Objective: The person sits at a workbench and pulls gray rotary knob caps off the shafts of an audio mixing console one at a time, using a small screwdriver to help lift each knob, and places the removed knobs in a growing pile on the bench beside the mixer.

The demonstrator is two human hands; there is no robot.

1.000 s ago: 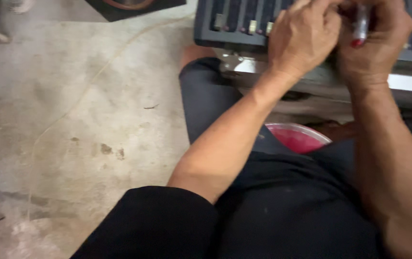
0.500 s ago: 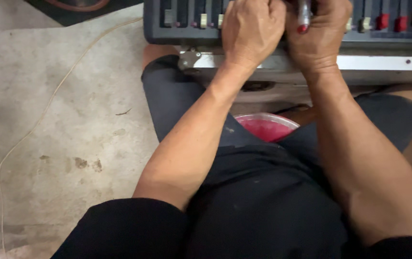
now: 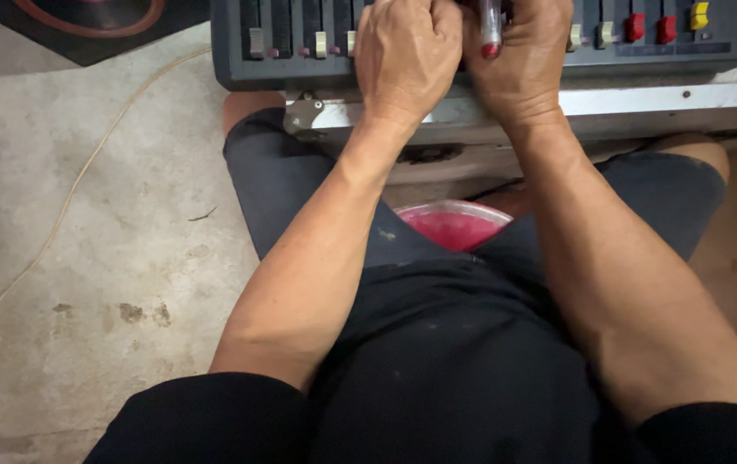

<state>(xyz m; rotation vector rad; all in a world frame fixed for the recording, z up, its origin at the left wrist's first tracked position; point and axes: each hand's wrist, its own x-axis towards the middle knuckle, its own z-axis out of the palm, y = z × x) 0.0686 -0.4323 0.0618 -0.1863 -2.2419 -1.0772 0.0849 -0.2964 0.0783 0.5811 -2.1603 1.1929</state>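
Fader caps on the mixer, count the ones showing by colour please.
Cream or grey caps: 5
Red caps: 2
Yellow caps: 1
Total: 8 showing; the left hand and the right hand, holding a red-tipped tool, hide more of the mixer.

The left hand and right hand hide their own fingertips and the mixing console beneath. At twelve o'clock the edge crops the console and red-tipped tool. A pink bowl sits half-covered by black clothing.
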